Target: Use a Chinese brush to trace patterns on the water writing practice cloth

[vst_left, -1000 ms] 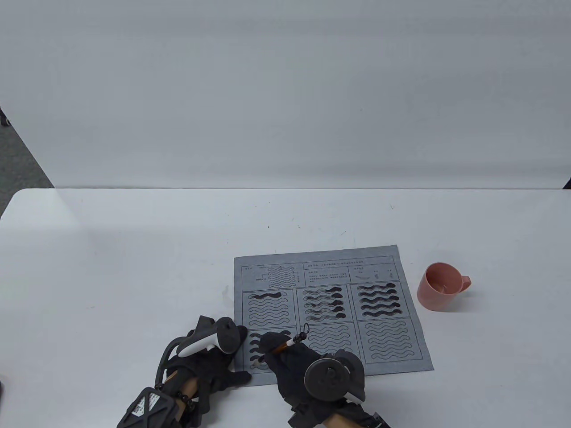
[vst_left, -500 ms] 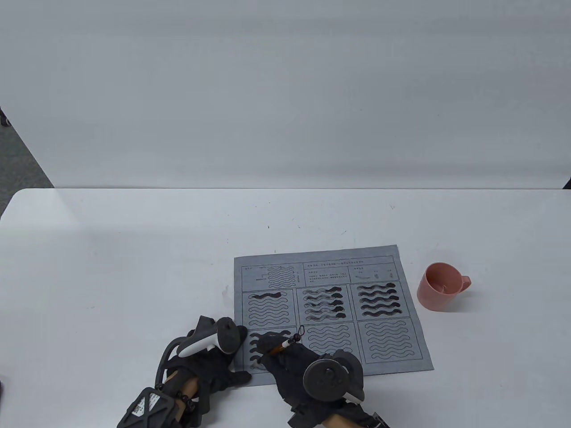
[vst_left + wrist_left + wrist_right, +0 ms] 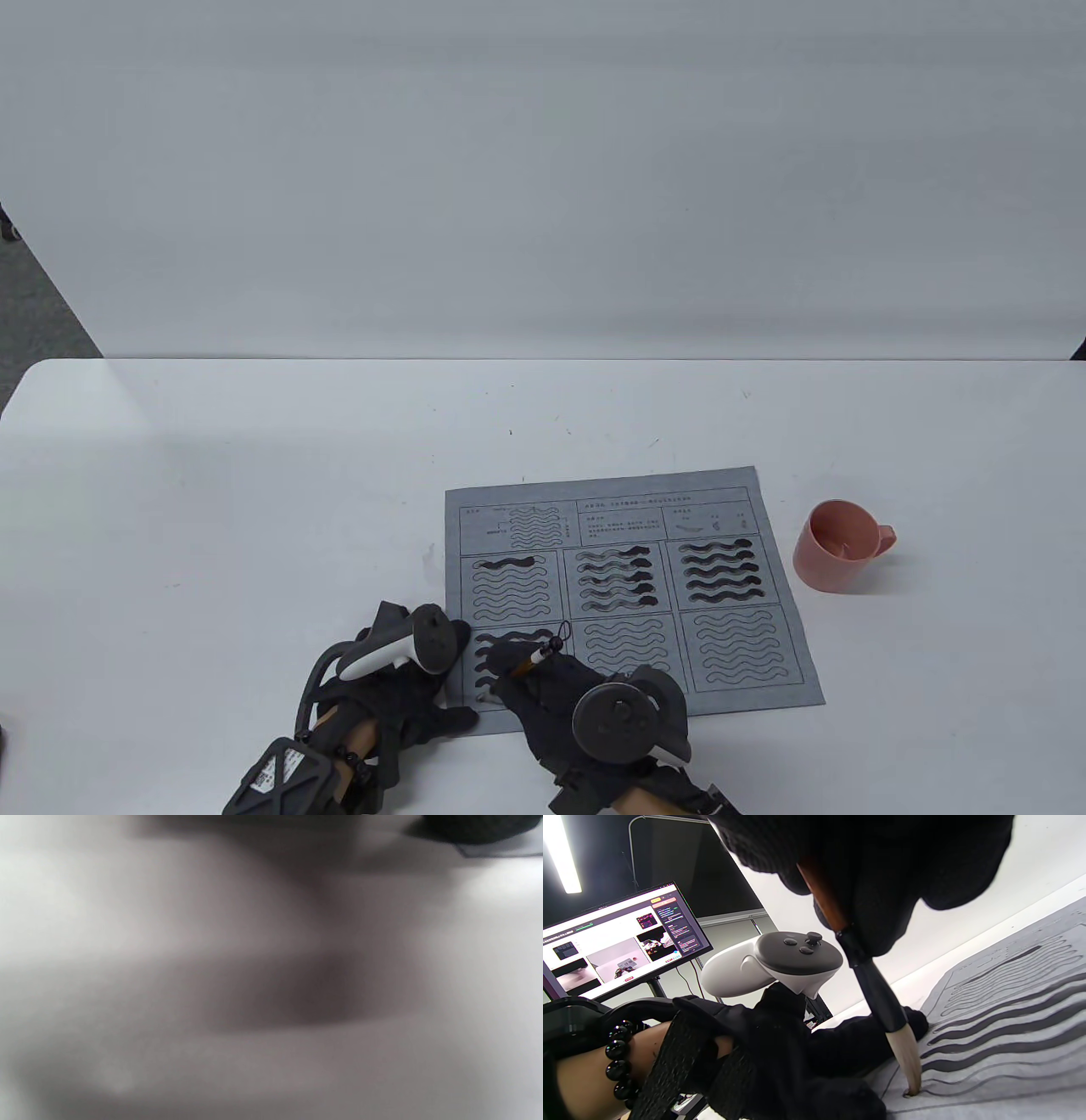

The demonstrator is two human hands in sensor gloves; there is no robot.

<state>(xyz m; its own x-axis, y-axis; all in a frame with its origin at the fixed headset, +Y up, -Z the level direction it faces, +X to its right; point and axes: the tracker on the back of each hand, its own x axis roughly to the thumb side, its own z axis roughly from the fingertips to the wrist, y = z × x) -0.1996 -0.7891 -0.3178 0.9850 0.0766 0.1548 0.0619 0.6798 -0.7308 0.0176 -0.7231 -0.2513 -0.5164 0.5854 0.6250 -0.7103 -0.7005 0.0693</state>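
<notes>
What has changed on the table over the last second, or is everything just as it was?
The right hand slid a little to the left, and the brush it holds went with it, its tip now at the left end of a wave line low in the cloth's near-left panel. The left hand kept resting on the writing cloth at its left edge. Cloth and pink cup stayed put.
</notes>
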